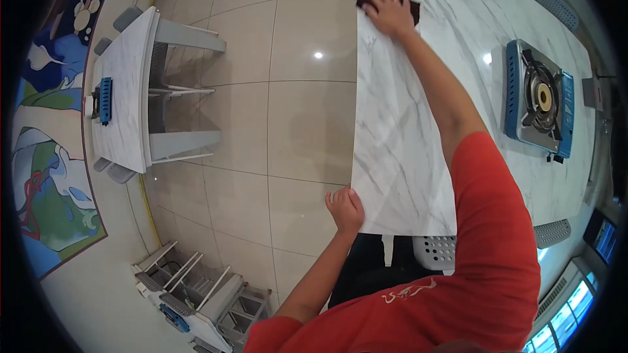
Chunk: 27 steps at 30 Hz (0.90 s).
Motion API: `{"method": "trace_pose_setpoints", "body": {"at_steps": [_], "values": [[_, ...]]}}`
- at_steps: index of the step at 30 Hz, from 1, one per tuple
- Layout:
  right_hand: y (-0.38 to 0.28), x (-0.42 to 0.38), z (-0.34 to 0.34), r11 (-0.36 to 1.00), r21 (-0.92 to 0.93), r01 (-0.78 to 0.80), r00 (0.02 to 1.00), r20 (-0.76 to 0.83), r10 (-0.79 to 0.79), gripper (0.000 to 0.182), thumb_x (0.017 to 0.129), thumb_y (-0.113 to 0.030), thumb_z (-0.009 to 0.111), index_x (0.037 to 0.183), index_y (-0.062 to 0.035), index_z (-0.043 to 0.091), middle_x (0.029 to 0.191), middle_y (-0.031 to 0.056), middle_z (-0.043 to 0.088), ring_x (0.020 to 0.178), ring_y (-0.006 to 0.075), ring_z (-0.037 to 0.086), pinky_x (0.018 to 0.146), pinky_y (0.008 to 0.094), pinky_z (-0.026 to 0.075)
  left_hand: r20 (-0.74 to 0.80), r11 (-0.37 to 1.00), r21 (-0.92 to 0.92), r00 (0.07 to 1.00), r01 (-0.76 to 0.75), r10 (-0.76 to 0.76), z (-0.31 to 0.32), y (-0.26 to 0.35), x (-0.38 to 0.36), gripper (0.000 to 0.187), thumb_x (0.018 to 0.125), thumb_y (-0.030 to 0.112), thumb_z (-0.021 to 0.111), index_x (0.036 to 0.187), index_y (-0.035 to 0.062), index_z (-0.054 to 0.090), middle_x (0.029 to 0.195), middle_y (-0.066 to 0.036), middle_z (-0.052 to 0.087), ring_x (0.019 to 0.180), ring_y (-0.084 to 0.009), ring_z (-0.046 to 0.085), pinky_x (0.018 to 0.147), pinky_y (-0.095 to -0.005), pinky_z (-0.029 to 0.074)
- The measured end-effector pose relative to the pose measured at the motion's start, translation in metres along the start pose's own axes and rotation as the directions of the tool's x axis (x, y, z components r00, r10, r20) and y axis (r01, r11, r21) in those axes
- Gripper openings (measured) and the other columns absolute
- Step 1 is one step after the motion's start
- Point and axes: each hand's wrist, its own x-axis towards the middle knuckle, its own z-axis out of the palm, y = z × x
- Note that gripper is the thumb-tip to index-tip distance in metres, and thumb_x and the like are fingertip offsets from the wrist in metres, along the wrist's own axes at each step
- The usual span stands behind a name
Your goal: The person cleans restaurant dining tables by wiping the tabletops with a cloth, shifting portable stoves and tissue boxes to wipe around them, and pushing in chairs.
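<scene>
My right hand [388, 10] is stretched out to the far left corner of the marble-patterned table [399, 124]. It lies with fingers spread on a dark brown cloth [415, 11], pressing it flat against the tabletop near the edge. The cloth bunches out on both sides of my fingers. Down at the near left corner, my left hand [346, 209] rests at the table's edge with its fingers curled; whether anything is in them is hidden.
A blue portable gas stove [540, 101] stands on the right part of the table. Grey perforated chairs [434, 252] are around it. Another table [124, 91] with a blue stove [106, 101] stands by the painted wall on the left, across the tiled floor [307, 124].
</scene>
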Motion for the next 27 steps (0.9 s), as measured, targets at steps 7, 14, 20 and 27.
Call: {"method": "trace_pose_setpoints", "body": {"at_steps": [7, 14, 20, 27], "values": [[-0.082, -0.291, -0.119, 0.873, 0.381, 0.304, 0.858, 0.289, -0.425, 0.051, 0.080, -0.037, 0.057, 0.129, -0.0290, 0.046, 0.146, 0.0034, 0.029, 0.136, 0.0220, 0.024, 0.110, 0.0501, 0.010, -0.005, 0.999, 0.026, 1.000, 0.018, -0.018, 0.000, 0.006, 0.002, 0.031, 0.092, 0.019, 0.035, 0.100, -0.0001, 0.058, 0.092, -0.015, 0.062, 0.091, -0.0300, 0.055, 0.099, -0.0491, 0.028], [-0.039, -0.246, -0.126, 0.818, 0.411, 0.401, 0.780, 0.314, -0.541, 0.050, 0.075, -0.035, 0.062, 0.124, -0.0294, 0.051, 0.143, 0.0016, 0.034, 0.132, 0.0210, 0.030, 0.109, 0.0503, 0.015, 0.062, 0.998, 0.060, 0.998, 0.021, -0.024, 0.001, -0.002, -0.001, 0.029, 0.091, 0.019, 0.037, 0.097, 0.0004, 0.059, 0.088, -0.016, 0.061, 0.087, -0.0311, 0.055, 0.097, -0.0476, 0.030], [0.014, -0.027, -0.033, 0.862, 0.279, 0.423, 0.890, 0.052, -0.453, 0.046, 0.083, -0.037, 0.053, 0.128, -0.0308, 0.046, 0.141, 0.0010, 0.036, 0.132, 0.0219, 0.030, 0.108, 0.0500, 0.016, -0.036, 0.999, -0.036, 0.999, 0.019, -0.020, -0.004, 0.004, 0.001, 0.029, 0.088, 0.017, 0.038, 0.093, -0.0009, 0.059, 0.083, -0.014, 0.059, 0.084, -0.0308, 0.054, 0.097, -0.0505, 0.029], [0.130, 0.121, 0.020, 0.990, 0.068, 0.125, 0.990, -0.068, -0.121, 0.047, 0.088, -0.045, 0.041, 0.131, -0.0276, 0.045, 0.140, 0.0040, 0.039, 0.131, 0.0207, 0.032, 0.109, 0.0428, 0.020, 0.005, 0.996, 0.041, 0.997, 0.079, -0.079, -0.011, 0.009, 0.001, 0.029, 0.088, 0.018, 0.036, 0.088, -0.0003, 0.059, 0.082, -0.013, 0.059, 0.083, -0.0305, 0.054, 0.095, -0.0494, 0.030]]}}
